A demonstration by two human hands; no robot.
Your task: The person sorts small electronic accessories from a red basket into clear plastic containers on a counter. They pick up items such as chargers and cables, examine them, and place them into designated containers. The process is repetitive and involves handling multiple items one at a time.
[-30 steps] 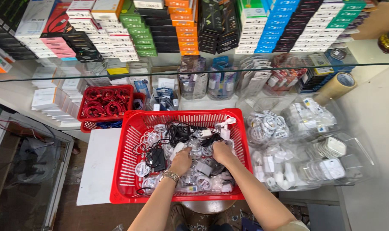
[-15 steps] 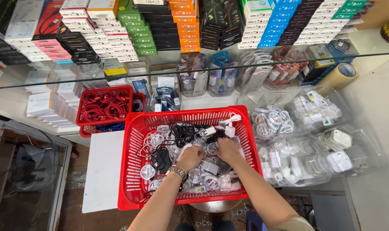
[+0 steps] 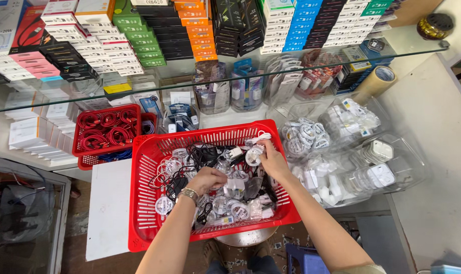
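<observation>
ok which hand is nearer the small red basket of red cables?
Left. The left hand is down in the big red basket, on the side toward the small red basket. The right hand is at the far side, holding a coiled white cable.

Both forearms are bare from wrist to elbow, with no sleeves, gloves or rings to be seen on them. The left hand [image 3: 206,179] has a metal-link wristwatch [image 3: 189,194] strapped at the wrist, silvery with a slightly golden tone, its band made of small segments. The right hand [image 3: 272,161] wears nothing at the wrist, and only at the very bottom edge does a pale, light-coloured bit of garment [image 3: 372,269] show near that arm's elbow.
</observation>
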